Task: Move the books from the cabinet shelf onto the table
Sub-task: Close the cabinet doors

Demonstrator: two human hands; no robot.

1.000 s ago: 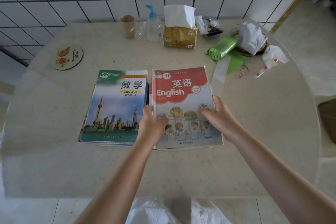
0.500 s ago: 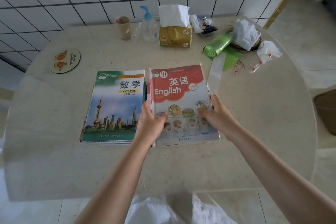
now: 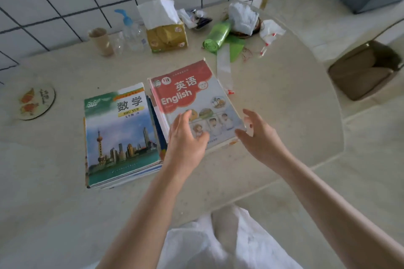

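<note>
Head: English book (image 3: 188,98) lengthwise away, tilted right.

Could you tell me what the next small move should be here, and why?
Probably draw both hands back and turn toward the cabinet. The English book lies flat on the table beside the maths book, and the left hand and right hand are open, gripping nothing.

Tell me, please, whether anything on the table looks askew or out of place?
Yes: the red English textbook lies rotated against the squarely stacked maths textbook beside it, its left edge overlapping that stack. Behind, a green bag roll has a strip trailing loose across the table.
</note>
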